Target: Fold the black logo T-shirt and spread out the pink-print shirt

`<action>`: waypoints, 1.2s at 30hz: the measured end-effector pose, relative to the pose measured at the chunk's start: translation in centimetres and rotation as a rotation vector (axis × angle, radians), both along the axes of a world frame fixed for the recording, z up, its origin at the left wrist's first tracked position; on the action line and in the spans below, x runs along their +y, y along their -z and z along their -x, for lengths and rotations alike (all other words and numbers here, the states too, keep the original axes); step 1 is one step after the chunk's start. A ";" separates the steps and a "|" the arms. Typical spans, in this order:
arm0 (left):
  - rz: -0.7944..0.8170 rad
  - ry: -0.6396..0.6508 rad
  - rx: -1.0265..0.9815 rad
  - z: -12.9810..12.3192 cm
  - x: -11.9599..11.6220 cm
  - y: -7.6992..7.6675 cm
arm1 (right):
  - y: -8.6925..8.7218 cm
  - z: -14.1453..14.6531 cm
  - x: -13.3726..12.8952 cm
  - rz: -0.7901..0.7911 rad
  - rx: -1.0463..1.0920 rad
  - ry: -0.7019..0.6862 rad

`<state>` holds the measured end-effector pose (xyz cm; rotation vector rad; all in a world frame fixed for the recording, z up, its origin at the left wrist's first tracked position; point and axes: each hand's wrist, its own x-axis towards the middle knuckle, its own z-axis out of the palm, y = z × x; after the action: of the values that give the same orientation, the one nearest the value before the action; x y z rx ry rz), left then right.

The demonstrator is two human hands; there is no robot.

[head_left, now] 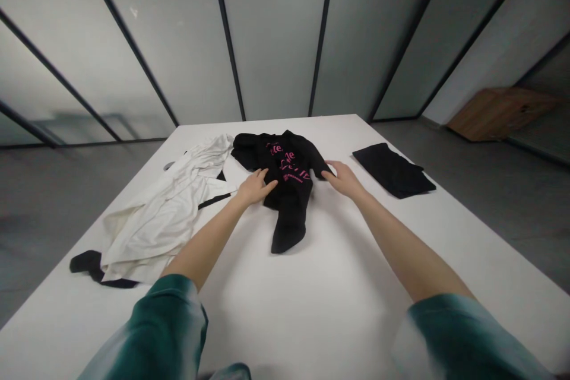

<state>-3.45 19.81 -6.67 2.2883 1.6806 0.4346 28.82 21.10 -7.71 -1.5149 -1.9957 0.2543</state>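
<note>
A black garment (289,196) with pink lettering lies spread and rumpled on the white table (312,309), one sleeve or flap hanging toward me. My left hand (256,187) rests at its left side, thumb and fingers apart, touching the fabric. At the right, the end of the black garment's sleeve is pinched between the thumb and fingers of my right hand (341,180). Left of the black garment is a heap of white clothing (164,219), with pieces of black cloth showing from under it.
A folded black cloth (392,171) lies on the table's right side. Behind the table stand frosted glass panels (276,35) with dark frames. A wooden piece (499,113) is on the floor at the far right.
</note>
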 end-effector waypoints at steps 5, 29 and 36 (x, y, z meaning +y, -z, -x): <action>-0.036 0.041 0.038 -1.5 -2.6 3.4 | 3.5 2.8 -3.8 0.080 -0.191 -0.121; 0.014 -0.350 -0.692 5.9 -2.0 0.4 | 1.5 3.8 -2.7 0.225 0.865 0.223; 0.323 -0.217 -0.030 12.3 -3.4 -2.7 | -1.0 -3.9 -3.9 0.074 0.264 0.295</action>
<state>-15.78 16.45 -3.93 1.8721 1.8400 0.2184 32.69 17.16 -6.67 -1.7015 -1.5518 0.3858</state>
